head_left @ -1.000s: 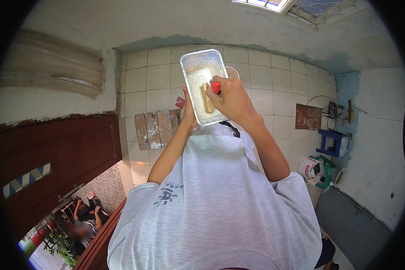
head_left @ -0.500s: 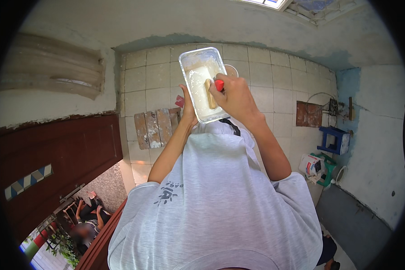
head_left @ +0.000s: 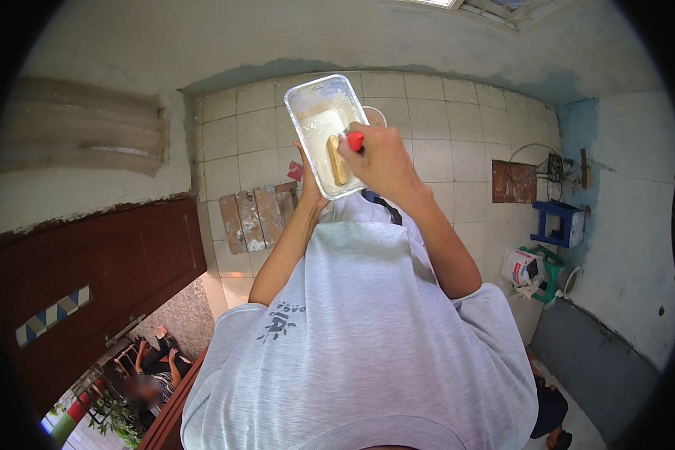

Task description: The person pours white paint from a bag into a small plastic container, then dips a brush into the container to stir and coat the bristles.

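A clear rectangular plastic tray [head_left: 307, 94] with pale cream paint in it is held out in front of my chest. My left hand [head_left: 310, 186] grips it from below at its near edge, thumb up along the side. My right hand [head_left: 379, 159] is closed on a red-handled brush [head_left: 354, 140] whose tan bristle end [head_left: 337, 160] lies in the paint inside the tray. My grey shirt fills the lower middle of the view.
Far below lies a pale tiled floor [head_left: 442, 120] with a paint-stained wooden stool [head_left: 251, 217], a blue stool [head_left: 562, 223], a green stool with a white bag [head_left: 532, 266] and a rusty panel [head_left: 512, 182]. A dark red door [head_left: 90, 277] is at left; people sit at lower left.
The tray has tilted and shifted slightly left. My right hand has drawn the brush down toward the tray's near end.
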`<state>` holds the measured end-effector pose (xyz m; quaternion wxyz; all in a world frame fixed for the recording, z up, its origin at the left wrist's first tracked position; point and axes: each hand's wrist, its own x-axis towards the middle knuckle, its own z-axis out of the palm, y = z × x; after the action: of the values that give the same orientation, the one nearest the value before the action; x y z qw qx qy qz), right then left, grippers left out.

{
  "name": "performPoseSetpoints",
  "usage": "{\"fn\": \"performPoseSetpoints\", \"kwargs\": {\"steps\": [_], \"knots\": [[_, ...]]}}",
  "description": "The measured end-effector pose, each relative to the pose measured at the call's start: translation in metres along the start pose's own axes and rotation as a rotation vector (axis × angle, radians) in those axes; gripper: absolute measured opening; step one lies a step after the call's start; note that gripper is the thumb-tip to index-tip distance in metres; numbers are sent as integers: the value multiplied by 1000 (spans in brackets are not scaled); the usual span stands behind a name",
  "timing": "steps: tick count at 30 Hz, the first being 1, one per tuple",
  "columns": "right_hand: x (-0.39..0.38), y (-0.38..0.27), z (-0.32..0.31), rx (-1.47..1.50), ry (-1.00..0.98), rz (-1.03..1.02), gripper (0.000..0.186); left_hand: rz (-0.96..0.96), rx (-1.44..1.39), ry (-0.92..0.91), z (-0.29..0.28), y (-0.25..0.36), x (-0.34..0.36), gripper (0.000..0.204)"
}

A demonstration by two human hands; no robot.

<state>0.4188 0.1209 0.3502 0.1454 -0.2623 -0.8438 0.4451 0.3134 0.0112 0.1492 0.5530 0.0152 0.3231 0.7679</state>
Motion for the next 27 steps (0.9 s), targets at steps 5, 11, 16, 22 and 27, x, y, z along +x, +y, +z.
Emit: {"fn": "performPoseSetpoints", "kwargs": {"steps": [5,11,16,22,27], "knots": [[3,12,-37,-66,263,-288,21,-15,13,-38,28,3,2,102],[3,51,-36,-104,80,-270,23,3,71,15,56,-19,13,101],[2,65,-55,-42,67,-199,24,32,104,19,71,-41,23,100],[12,74,-94,15,234,-277,24,24,43,-37,92,-62,29,100],[2,83,-104,-40,82,-281,24,22,66,71,94,-77,32,101]]}}
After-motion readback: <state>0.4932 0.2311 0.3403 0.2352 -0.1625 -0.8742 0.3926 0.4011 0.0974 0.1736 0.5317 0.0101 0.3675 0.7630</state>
